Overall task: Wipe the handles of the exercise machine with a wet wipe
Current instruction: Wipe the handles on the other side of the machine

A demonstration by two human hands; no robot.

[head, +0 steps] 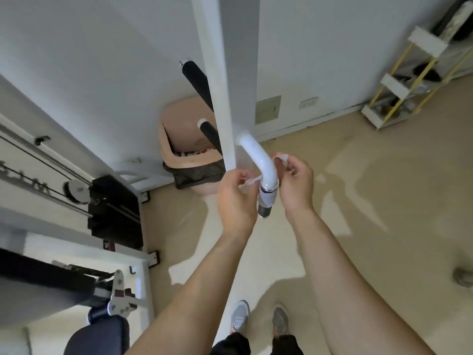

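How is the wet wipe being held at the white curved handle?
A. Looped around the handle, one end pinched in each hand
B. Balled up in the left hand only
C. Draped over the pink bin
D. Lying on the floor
A: the wet wipe wraps the handle, with the left hand and right hand each pinching an end.

Pale grey-white walls (102, 60) meet a beige floor (371, 201) marked with lighter, glossy patches. A pink waste bin (179, 149) with a dark liner stands in the corner. Along the right wall leans a white shelf rack (399, 85) with yellow rods. Low on that wall sit an outlet (309, 102) and a greenish plate (268, 109).
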